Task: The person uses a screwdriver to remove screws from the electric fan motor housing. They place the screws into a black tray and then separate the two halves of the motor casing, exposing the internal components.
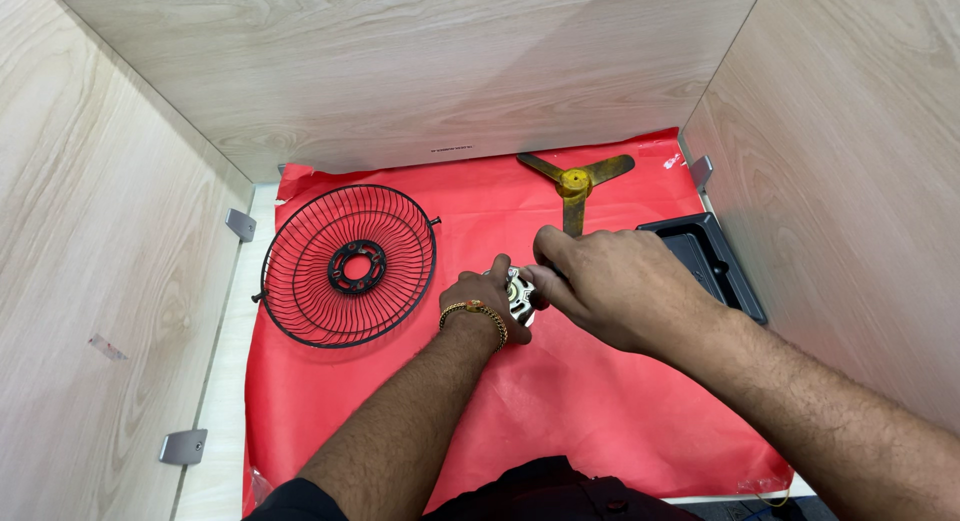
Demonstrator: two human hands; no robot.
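A: State the position of both hands.

B: The left hand (487,303) and the right hand (600,281) meet at the centre of the red sheet (560,411). Both grip a small silver motor (519,293), which sits between them on the sheet. The left hand clasps it from the near left side; a gold bracelet (478,313) circles that wrist. The right hand's fingers pinch it from the right, covering most of it.

A: Surrounding parts?

B: A black wire grille (348,265) lies flat to the left, near the left hand but apart from it. A black tray (712,261) lies just behind the right hand, at the sheet's right edge. Farthest back, a yellow three-blade propeller (576,184) lies flat.

A: Any labels?

B: One small dark mark on the rear wood panel (440,71); too small to read. Metal brackets (240,224) hold the side panels.
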